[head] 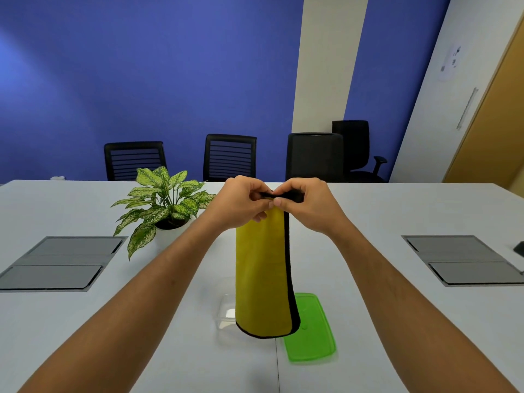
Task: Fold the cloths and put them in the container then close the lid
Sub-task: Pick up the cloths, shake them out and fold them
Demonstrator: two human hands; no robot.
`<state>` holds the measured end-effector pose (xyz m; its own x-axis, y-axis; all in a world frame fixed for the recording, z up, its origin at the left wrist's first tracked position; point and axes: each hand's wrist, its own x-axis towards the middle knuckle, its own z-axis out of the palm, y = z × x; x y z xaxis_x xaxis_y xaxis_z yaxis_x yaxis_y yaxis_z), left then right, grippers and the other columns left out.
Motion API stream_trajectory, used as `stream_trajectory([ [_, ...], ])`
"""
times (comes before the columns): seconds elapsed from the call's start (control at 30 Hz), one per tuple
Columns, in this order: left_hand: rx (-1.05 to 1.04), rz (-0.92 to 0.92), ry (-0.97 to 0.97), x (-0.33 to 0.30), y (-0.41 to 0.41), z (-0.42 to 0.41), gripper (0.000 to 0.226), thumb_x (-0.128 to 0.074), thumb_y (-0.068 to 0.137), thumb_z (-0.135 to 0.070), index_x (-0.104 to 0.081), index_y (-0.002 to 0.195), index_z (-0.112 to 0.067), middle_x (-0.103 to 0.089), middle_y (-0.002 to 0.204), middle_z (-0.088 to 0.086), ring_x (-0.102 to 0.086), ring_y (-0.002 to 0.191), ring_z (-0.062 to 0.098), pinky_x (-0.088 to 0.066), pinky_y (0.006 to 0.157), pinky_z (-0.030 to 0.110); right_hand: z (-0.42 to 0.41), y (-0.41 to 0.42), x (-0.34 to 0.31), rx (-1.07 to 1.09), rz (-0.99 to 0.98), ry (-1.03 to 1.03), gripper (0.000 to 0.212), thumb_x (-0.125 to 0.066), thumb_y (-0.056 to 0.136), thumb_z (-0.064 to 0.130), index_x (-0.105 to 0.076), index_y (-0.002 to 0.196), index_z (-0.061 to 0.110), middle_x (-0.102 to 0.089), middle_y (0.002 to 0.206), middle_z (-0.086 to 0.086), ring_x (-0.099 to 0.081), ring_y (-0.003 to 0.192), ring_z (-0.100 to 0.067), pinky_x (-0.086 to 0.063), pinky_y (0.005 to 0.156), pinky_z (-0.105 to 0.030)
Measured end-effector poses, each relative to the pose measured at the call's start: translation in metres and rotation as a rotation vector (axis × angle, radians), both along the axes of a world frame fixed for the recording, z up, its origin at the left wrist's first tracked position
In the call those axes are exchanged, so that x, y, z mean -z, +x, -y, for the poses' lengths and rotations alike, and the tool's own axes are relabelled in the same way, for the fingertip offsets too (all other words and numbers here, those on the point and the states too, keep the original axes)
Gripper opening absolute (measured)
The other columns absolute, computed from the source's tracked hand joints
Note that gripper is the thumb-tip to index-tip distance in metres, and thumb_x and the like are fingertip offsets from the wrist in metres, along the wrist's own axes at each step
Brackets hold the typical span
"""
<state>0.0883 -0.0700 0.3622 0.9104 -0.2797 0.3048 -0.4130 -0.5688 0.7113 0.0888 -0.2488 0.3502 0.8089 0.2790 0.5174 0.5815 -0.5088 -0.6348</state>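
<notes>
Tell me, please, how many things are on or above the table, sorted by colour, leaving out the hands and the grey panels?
Yellow: 1, the cloth held up by both hands
Green: 2, the lid and the potted plant
Clear: 1, the container
Total: 4

1. The cloth (262, 276) is seen as soft, matt fabric.
2. The container (225, 312) is shown as clear, glossy plastic.
3. The lid (312, 333) is shown as translucent green plastic.
4. The table (368, 211) is rendered smooth, matt.

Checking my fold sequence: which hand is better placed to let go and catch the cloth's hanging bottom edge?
Probably the left hand: the yellow cloth hangs on its side, below it; the right hand pinches the top.
</notes>
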Motion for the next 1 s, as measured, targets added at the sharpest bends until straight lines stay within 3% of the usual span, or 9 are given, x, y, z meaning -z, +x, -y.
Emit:
stream_trajectory([
  [0.13, -0.038, 0.142, 0.189, 0.004, 0.004, -0.006, 0.023, -0.072, 0.085, -0.028, -0.072, 0.106, -0.017, -0.060, 0.074, -0.013, -0.059, 0.066, 0.010, -0.043, 0.054, 0.016, 0.003, -0.001, -0.003, -0.007, -0.024, -0.005, 0.010, -0.071, 0.084, 0.015, -0.073, 0.093, 0.012, -0.068, 0.081, 0.005, -0.066, 0.078, -0.012, -0.053, 0.069, -0.015],
  [0.2, -0.096, 0.217, 0.370, 0.009, 0.012, -0.013, 0.028, -0.073, 0.083, -0.036, -0.071, 0.106, -0.022, -0.054, 0.088, -0.007, -0.049, 0.083, 0.012, -0.038, 0.064, 0.023, 0.006, -0.002, -0.005, -0.024, -0.039, -0.026, 0.007, -0.070, 0.084, 0.013, -0.073, 0.091, 0.015, -0.066, 0.079, 0.010, -0.065, 0.078, -0.011, -0.053, 0.066, -0.012],
  [0.3, -0.162, 0.163, 0.540, 0.019, 0.021, -0.031, 0.037, -0.072, 0.079, -0.049, -0.068, 0.105, -0.024, -0.048, 0.107, -0.002, -0.037, 0.105, 0.018, -0.034, 0.082, 0.031, 0.016, -0.004, -0.009, -0.035, -0.041, -0.049, 0.009, -0.069, 0.084, 0.010, -0.072, 0.090, 0.017, -0.065, 0.080, 0.014, -0.064, 0.079, -0.007, -0.051, 0.066, -0.008],
  [0.4, -0.125, 0.067, 0.363, 0.028, 0.026, -0.048, 0.026, -0.075, 0.078, -0.043, -0.064, 0.086, -0.020, -0.053, 0.117, 0.000, -0.044, 0.112, 0.019, -0.033, 0.088, 0.029, 0.032, -0.002, -0.011, -0.017, -0.054, -0.024, 0.012, -0.069, 0.084, 0.008, -0.070, 0.087, 0.019, -0.067, 0.082, 0.011, -0.065, 0.080, -0.007, -0.052, 0.068, -0.011],
  [0.47, -0.087, 0.008, 0.208, 0.028, 0.024, -0.054, 0.025, -0.077, 0.078, -0.036, -0.059, 0.071, -0.020, -0.062, 0.119, 0.004, -0.054, 0.106, 0.019, -0.041, 0.085, 0.031, 0.044, -0.002, -0.011, -0.001, -0.071, -0.017, 0.015, -0.070, 0.083, 0.007, -0.069, 0.085, 0.022, -0.068, 0.082, 0.008, -0.066, 0.079, -0.006, -0.053, 0.068, -0.012],
  [0.53, -0.067, -0.033, 0.170, 0.026, 0.023, -0.058, 0.028, -0.078, 0.077, -0.036, -0.057, 0.065, -0.020, -0.071, 0.100, 0.008, -0.063, 0.089, 0.024, -0.051, 0.074, 0.035, 0.054, -0.001, -0.011, 0.019, -0.094, -0.020, 0.018, -0.070, 0.082, 0.006, -0.069, 0.083, 0.024, -0.069, 0.083, 0.007, -0.066, 0.079, -0.005, -0.053, 0.067, -0.013],
  [0.63, -0.027, -0.086, 0.192, 0.023, 0.021, -0.061, 0.025, -0.079, 0.075, -0.038, -0.063, 0.070, -0.019, -0.069, 0.069, 0.000, -0.065, 0.066, 0.014, -0.048, 0.060, 0.023, 0.065, 0.000, -0.008, 0.045, -0.119, -0.049, 0.019, -0.070, 0.083, 0.006, -0.069, 0.083, 0.025, -0.069, 0.084, 0.009, -0.066, 0.080, -0.002, -0.052, 0.066, -0.011],
  [0.8, -0.021, -0.026, 0.109, 0.022, 0.022, -0.058, 0.017, -0.082, 0.071, -0.031, -0.069, 0.072, -0.020, -0.070, 0.066, -0.004, -0.065, 0.058, -0.001, -0.048, 0.052, 0.009, 0.073, 0.000, -0.003, 0.121, -0.113, -0.164, 0.016, -0.069, 0.084, 0.007, -0.069, 0.083, 0.023, -0.066, 0.081, 0.015, -0.064, 0.078, -0.005, -0.047, 0.064, -0.008],
  [1.0, -0.114, 0.152, -0.072, 0.020, 0.019, -0.049, 0.025, -0.084, 0.071, -0.022, -0.063, 0.084, -0.023, -0.066, 0.077, -0.004, -0.062, 0.068, 0.008, -0.054, 0.061, 0.017, 0.073, 0.001, 0.001, 0.192, -0.035, -0.196, 0.018, -0.068, 0.082, 0.000, -0.068, 0.080, 0.018, -0.062, 0.077, 0.013, -0.060, 0.076, -0.003, -0.042, 0.064, -0.009],
])
